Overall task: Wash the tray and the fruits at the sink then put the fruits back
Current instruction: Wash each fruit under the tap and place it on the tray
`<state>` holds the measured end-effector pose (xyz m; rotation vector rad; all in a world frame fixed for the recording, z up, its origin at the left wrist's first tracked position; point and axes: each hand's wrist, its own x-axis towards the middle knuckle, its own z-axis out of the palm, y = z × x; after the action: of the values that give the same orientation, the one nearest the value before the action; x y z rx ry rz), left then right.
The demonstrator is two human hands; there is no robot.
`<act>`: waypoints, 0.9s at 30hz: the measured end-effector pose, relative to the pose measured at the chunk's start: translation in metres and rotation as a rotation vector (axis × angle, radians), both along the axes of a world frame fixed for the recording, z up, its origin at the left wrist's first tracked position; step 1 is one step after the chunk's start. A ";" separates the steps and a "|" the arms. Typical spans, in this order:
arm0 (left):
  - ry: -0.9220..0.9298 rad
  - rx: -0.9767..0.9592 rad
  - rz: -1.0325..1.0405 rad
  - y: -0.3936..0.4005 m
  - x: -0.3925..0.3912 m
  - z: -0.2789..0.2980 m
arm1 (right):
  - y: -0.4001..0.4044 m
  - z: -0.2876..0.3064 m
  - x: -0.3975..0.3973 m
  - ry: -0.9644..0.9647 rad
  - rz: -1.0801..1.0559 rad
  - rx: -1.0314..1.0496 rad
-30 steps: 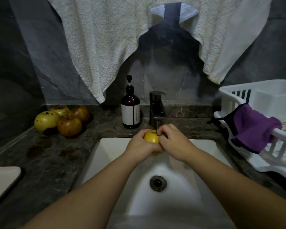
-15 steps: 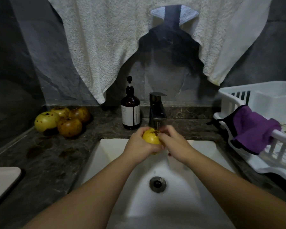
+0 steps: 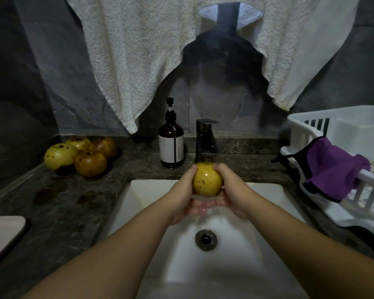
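Yellow fruit (image 3: 207, 182), half hidden before, now shows whole, cupped between left hand (image 3: 181, 197) and right hand (image 3: 233, 195).

Both bare forearms reach in from the near edge and meet in the middle. The left hand (image 3: 183, 195) and right hand (image 3: 232, 194) cup a speckled round yellow fruit (image 3: 207, 179) between them (wet palms, fingers curled around its sides).

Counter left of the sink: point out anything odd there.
Four fruits sit bare on the dark counter, their skins heavily spotted brown, two mostly brown. Dark wet-looking patches mark the stone before them. Nothing is tipped or broken.
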<state>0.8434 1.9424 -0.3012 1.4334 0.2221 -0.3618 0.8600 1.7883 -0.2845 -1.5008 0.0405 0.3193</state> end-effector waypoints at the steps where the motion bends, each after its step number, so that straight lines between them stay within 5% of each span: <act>1: -0.021 0.001 0.029 -0.002 0.001 -0.001 | 0.000 0.000 -0.002 0.006 0.029 -0.102; 5: -0.150 0.115 0.145 0.002 0.005 0.001 | 0.002 -0.004 -0.005 0.011 0.114 -0.168; 10: -0.067 0.039 0.074 0.002 0.001 0.003 | 0.000 -0.007 -0.005 -0.247 0.121 -0.329; 14: -0.283 0.251 0.047 -0.009 0.003 0.004 | 0.000 -0.003 -0.002 -0.040 0.047 -0.211; 19: -0.189 0.184 0.043 -0.016 -0.001 0.012 | 0.001 -0.006 0.000 -0.308 0.007 -0.356; 23: -0.326 0.334 0.086 -0.018 0.003 0.009 | -0.001 -0.005 -0.002 0.010 0.012 -0.231; 27: -0.069 0.100 0.014 -0.016 -0.002 0.013 | -0.003 -0.008 0.002 -0.287 -0.029 -0.335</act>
<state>0.8412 1.9260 -0.2880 1.5397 0.1964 -0.2924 0.8617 1.7851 -0.2921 -1.8638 -0.1176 0.0722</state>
